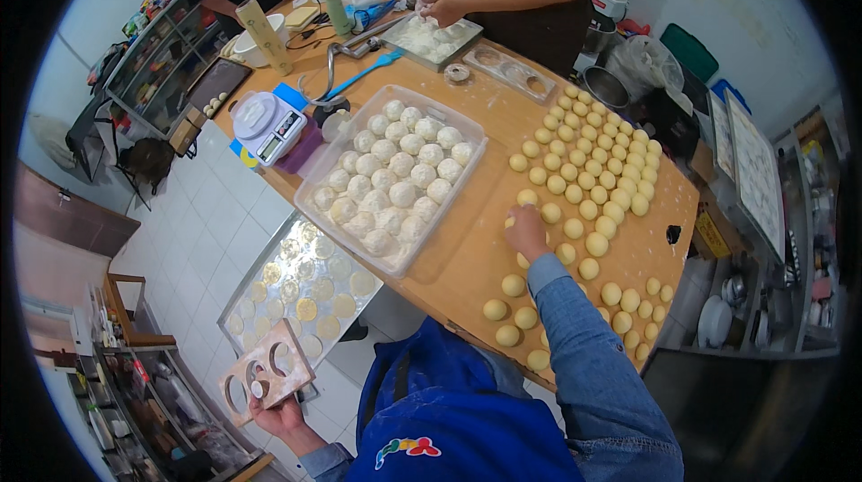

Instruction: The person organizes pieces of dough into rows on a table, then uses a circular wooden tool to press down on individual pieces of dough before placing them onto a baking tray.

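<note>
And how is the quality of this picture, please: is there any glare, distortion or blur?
Head view: glare brightens parts of the metal tray; head view: distortion bends straight edges toward the black rounded border; head view: yellow dough balls look fairly crisp, while small shelf items at lower left are too soft to identify.

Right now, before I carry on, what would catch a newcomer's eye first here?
Most likely the many pale-yellow dough balls spread over the right part of the tabletop, with the right hand among them. Just left sits a clear plastic tub of white-coated balls. At lower left, the left hand holds a holed board.
</note>
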Motion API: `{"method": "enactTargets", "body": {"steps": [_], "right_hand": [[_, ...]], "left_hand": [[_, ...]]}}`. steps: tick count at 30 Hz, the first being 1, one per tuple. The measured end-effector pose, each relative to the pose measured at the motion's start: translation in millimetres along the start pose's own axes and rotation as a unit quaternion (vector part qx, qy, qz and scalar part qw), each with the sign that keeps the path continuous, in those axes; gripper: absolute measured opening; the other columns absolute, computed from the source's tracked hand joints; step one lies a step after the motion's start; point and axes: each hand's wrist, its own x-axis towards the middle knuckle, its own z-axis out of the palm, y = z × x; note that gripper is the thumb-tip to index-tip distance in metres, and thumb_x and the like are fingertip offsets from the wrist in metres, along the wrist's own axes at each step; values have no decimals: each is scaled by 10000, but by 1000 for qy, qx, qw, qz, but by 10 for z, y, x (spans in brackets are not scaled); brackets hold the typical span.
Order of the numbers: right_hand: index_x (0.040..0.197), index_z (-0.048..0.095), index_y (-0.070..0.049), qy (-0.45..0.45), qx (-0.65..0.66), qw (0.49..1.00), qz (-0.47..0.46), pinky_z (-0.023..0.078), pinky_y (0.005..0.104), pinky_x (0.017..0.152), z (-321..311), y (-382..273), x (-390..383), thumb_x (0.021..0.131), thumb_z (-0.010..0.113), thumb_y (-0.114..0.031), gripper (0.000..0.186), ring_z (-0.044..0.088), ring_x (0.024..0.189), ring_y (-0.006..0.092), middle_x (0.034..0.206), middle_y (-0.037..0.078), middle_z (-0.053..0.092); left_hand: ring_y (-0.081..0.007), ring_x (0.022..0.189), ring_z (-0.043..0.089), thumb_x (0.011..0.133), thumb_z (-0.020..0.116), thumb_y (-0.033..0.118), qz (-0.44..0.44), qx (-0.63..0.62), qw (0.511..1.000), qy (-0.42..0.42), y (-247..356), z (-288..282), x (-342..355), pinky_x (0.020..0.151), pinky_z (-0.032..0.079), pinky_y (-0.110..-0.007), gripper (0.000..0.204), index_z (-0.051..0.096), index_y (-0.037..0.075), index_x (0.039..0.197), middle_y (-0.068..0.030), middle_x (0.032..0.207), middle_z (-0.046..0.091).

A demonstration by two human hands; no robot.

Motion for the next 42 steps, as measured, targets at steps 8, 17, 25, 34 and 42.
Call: {"method": "enactTargets", "body": {"steps": [8,17,25,34,42], "right_hand": [[896,560,-27,35,125,991,37,401,382,780,-422,189,-181,601,606,-44,299,474,926,326,941,194,501],[984,556,-47,-7,5,991,-137,350,405,881,-157,74,-122,632,597,-47,354,444,1009,331,1036,202,487],[793,559,-1,-29,-82,982,-169,383,402,826,-37,-87,-14,667,549,-65,142,491,890,311,876,168,533],[655,563,-48,-31,168,985,24,431,312,569,-170,282,158,574,586,-45,85,548,633,240,662,112,576],[688,553,-17,80,202,965,148,394,260,476,-933,1465,-357,563,596,-31,134,459,542,93,612,25,520]], "left_hand": [[-339,1111,403,774,355,132,-7,24,1000,12,-169,101,9,954,279,-508,456,363,-95,1169,-243,1184,420],[-338,1077,434,762,377,126,-27,41,999,1,-312,270,-12,938,300,-506,436,394,-90,1140,-241,1135,462],[-341,1098,418,768,368,153,14,46,999,19,-92,106,-65,946,296,-514,468,360,-81,1172,-223,1184,431],[-347,1107,402,752,390,142,2,31,999,9,-114,103,-62,950,290,-510,491,340,-82,1186,-225,1189,423],[-336,1081,435,748,393,121,-13,38,999,-15,-116,33,14,935,317,-506,464,369,-86,1163,-232,1170,438]]}}
